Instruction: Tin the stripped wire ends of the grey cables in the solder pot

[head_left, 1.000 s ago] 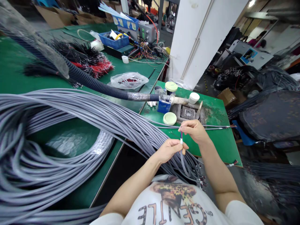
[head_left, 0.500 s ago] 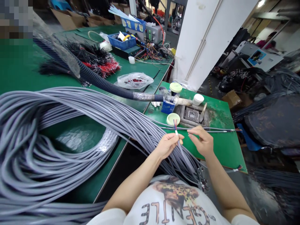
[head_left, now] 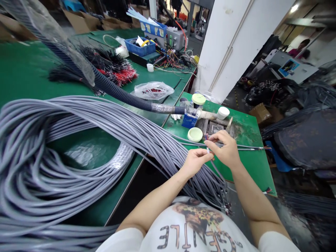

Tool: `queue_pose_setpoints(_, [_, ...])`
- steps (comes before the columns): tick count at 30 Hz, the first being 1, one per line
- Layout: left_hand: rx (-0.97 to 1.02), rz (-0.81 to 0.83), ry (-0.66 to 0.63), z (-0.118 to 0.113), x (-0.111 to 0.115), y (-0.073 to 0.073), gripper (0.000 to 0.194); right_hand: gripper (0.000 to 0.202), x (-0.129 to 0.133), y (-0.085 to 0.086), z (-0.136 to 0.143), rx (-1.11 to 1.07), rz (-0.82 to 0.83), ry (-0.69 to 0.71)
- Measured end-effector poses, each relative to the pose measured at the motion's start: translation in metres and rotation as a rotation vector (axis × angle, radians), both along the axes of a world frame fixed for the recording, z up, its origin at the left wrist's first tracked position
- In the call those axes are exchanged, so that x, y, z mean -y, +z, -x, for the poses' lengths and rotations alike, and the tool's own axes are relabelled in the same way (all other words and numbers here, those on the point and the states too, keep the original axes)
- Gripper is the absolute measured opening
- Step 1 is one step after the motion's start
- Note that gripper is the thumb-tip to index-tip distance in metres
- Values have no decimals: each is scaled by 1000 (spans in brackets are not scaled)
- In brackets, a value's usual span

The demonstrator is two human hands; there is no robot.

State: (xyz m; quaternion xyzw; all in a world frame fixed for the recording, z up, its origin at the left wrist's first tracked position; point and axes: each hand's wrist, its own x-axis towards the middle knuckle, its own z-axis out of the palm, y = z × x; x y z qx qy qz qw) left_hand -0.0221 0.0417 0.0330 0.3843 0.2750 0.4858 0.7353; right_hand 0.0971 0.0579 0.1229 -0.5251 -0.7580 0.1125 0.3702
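My left hand pinches a grey cable close to its end, just below a white band. Thin coloured wires fan up out of that end. My right hand has its thumb and fingers closed on these wires, partly hiding them. Beneath both hands runs a thick bundle of grey cables, looped in a big coil on the left. Its many stripped ends hang near my body. Two more cable ends lie across the small green table to the right.
A soldering pot sits on the small green table, beside a pale green lid, a white cup and a blue box. A ribbed hose crosses above. Black and red wire bundles lie behind. A person is far right.
My left hand has moved right with the cable end. The right hand, apart from it before, has come in and closed on the coloured wires. The view has shifted slightly.
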Motion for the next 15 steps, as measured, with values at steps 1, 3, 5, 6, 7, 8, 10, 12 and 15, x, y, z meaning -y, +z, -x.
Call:
queue_pose_setpoints(1, [-15, -26, -3, 0, 0, 1, 25, 14, -3, 2, 2, 12, 12, -13])
queue_pose_setpoints(3, [-35, -61, -4, -1, 0, 2, 24, 17, -5, 4, 4, 17, 20, -39])
queue_pose_setpoints(5, [-35, -60, 0, -1, -1, 3, 22, 21, -6, 5, 4, -1, 19, -44])
queue_pose_setpoints(6, [-28, -48, 1, -1, -1, 3, 21, 23, -5, 5, 3, -17, 17, -40])
queue_pose_setpoints(7, [-19, -32, 2, -1, -1, 4, 21, 23, -4, 5, 3, -37, 11, -35])
queue_pose_setpoints(8, [-8, -12, 3, -1, -2, 3, 21, 23, -4, 5, 1, -58, 3, -28])
queue_pose_setpoints(10, [7, 33, 15, 0, -3, 2, 23, 21, -2, 3, -2, -103, -19, -17])
queue_pose_setpoints(12, [15, 72, 32, 1, -5, -1, 25, 17, 0, -2, -9, -131, -41, 9])
queue_pose_setpoints(15, [45, 102, 65, 4, -9, -5, 26, 11, 4, -16, -21, -77, -106, 98])
